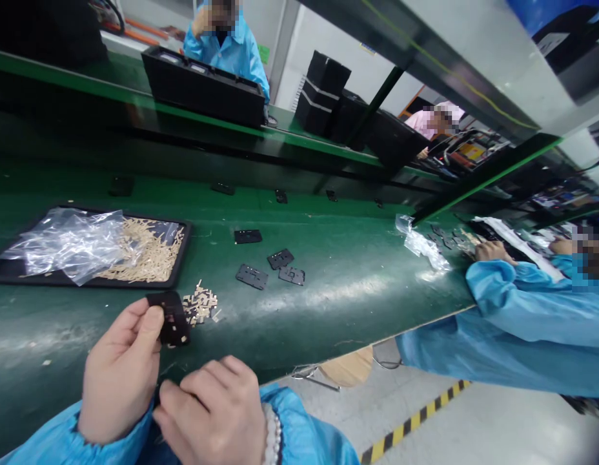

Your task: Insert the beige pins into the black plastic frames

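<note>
Above the green surface (338, 290), toward its near edge, the left hand (122, 365) pinches 1 black plate (174, 323), probably light, stiff and smooth, best held by its rims; the right hand (217, 407) curls, any grip hidden.

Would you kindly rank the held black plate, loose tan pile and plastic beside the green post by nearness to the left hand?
1. Held black plate: in the left hand
2. Loose tan pile: slightly right
3. Plastic: far right
</note>
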Available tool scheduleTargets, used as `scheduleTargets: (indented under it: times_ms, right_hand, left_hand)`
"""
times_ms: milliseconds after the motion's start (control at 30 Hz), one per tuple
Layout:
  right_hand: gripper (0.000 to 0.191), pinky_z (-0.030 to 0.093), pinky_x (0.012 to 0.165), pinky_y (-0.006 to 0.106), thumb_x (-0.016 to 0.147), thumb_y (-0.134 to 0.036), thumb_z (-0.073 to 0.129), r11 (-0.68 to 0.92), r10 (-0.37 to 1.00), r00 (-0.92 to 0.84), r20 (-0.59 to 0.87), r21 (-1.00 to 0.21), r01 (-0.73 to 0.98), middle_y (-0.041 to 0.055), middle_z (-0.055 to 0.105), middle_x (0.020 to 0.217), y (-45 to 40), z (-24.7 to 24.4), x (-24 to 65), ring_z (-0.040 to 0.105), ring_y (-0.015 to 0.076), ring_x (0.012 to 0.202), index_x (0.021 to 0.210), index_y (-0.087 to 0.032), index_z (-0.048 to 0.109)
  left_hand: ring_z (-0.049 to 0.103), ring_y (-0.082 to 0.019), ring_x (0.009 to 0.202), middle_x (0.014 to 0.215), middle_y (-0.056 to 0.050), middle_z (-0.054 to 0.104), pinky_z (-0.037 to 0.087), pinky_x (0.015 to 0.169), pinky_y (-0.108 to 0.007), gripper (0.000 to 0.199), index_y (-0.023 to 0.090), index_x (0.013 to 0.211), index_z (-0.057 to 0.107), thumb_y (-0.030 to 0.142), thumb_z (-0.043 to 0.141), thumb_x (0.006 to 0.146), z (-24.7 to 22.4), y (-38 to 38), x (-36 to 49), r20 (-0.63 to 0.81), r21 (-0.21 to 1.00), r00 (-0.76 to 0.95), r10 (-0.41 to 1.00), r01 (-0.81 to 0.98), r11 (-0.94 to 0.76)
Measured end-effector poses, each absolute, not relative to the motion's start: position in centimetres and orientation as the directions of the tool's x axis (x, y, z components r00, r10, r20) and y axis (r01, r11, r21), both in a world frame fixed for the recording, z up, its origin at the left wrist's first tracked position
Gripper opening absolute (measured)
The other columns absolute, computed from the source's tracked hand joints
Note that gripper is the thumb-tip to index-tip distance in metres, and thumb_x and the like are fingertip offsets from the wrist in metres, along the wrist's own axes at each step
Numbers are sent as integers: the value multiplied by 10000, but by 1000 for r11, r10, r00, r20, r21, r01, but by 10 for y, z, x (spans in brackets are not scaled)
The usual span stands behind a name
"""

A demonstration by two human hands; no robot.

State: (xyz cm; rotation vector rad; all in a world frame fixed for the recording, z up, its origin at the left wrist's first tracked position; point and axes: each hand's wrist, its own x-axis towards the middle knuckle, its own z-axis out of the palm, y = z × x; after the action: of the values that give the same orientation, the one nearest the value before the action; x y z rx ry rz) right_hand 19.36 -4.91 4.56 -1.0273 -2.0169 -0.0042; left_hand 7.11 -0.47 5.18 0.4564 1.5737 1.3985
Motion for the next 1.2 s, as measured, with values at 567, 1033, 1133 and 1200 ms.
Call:
scheduleTargets:
  times_ms: [567, 1033, 1133, 1200]
  right_hand:
    - [94, 563, 595, 239, 907, -248, 715, 364, 925, 25, 378, -906, 217, 38, 724, 780, -22, 40, 216, 668, 140, 659, 898, -191, 789]
    - [327, 440, 419, 189, 713, -405, 870, -43, 996, -91, -24, -976, -212, -26, 588, 667, -22, 45, 214, 502, 75, 498, 598, -183, 660]
    - [374, 423, 376, 170, 633, -400, 922, -197, 972, -189, -138, -921, -336, -53, 554, 673, -22, 43, 215, 477, 45, 439, 591, -175, 625]
    - [400, 469, 402, 175, 587, -386, 950, -273, 949, -255, -186, -888, -370, -60, 555, 674, -22, 42, 217, 515, 47, 445, 589, -170, 613]
  left_hand:
    - [565, -186, 631, 799, -64, 701, 470, 512, -254, 481, 258, 717, 774, 700, 843, 541, 40, -15, 66, -214, 977, -163, 963, -40, 210]
    - [657, -249, 633, 625, -75, 709, 531, 607, -266, 352, 299, 511, 733, 643, 745, 586, 56, -4, 54, -95, 973, 32, 995, 213, 86]
    - [647, -251, 609, 602, -81, 692, 514, 577, -275, 346, 298, 504, 729, 611, 717, 653, 61, -2, 51, -45, 975, 116, 992, 220, 19]
    - [650, -250, 600, 607, -82, 693, 511, 573, -277, 343, 299, 519, 727, 565, 679, 729, 62, 0, 49, 25, 967, 185, 982, 246, -71]
